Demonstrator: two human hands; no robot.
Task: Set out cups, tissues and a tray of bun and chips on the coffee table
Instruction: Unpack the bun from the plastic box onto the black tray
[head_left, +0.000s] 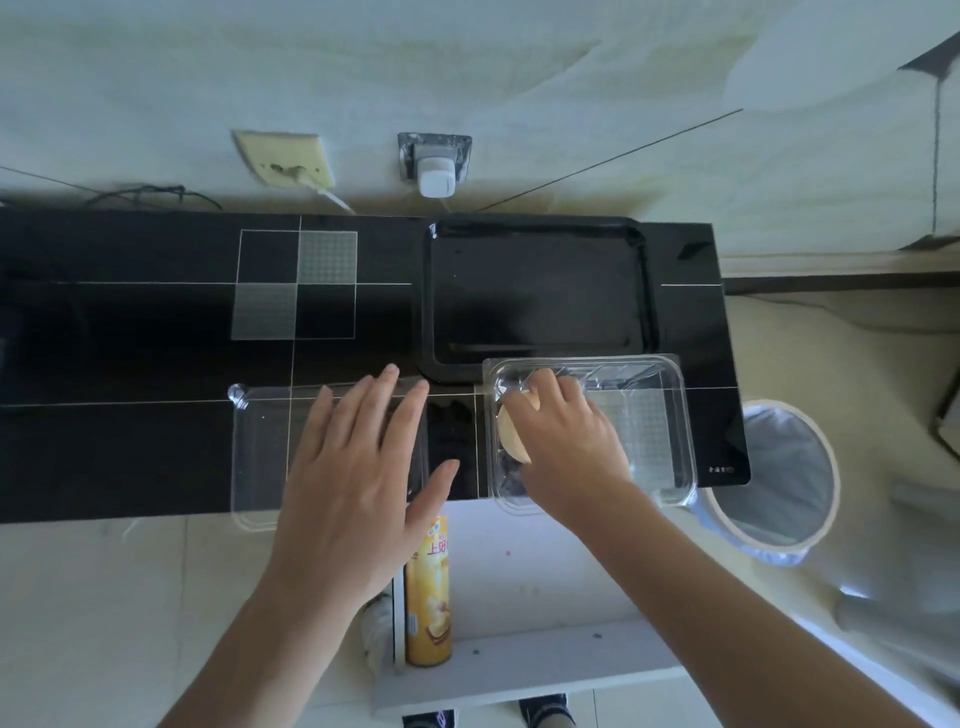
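A clear plastic clamshell box lies open on the black glass coffee table (130, 322). Its lid (265, 457) is spread flat to the left, and my left hand (358, 467) rests on it with fingers apart. My right hand (566, 441) reaches into the box's base (660, 421) and closes around a pale round bun (511, 439). An empty black tray (540, 296) sits on the table just behind the box. A yellow chips can (427, 597) lies on a white lower shelf (545, 665) below my left hand.
A white bin with a grey liner (779, 467) stands on the floor right of the table. Wall sockets, one with a white plug (435, 174), are behind the table. A crumpled plastic bag (376, 634) lies beside the can. My shoes show at the bottom edge.
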